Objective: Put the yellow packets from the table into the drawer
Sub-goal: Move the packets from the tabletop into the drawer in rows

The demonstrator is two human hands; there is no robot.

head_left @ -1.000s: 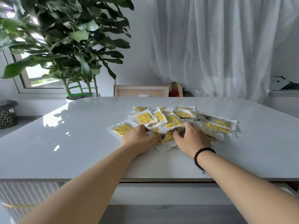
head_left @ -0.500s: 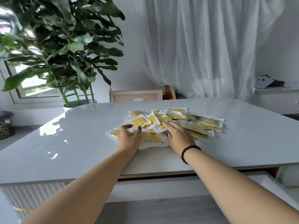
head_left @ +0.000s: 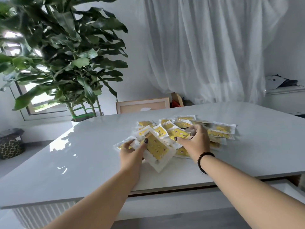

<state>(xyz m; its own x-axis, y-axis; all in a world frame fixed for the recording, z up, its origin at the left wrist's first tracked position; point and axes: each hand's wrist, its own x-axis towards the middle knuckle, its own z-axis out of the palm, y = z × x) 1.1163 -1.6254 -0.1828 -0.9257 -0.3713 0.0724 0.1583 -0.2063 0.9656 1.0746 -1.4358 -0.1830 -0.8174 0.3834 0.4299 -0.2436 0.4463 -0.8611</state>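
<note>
Several yellow packets with clear white borders lie in a loose heap on the white table. My left hand grips a small stack of packets at the heap's near left, thumb on top, and the stack is tilted up off the table. My right hand, with a black bead bracelet at the wrist, lies over the middle of the heap, its fingers curled around packets there. Under the table's near edge, the open drawer shows as a white front at the lower right.
A large potted plant stands beyond the table's far left corner. A wooden chair back rises behind the far edge. White curtains hang behind. A side cabinet with papers is at the right, a patterned basket at the left.
My left hand has gathered packets into a stack and lifted its near edge off the table. My right hand has slid further onto the heap. The view has shifted left and closer.
</note>
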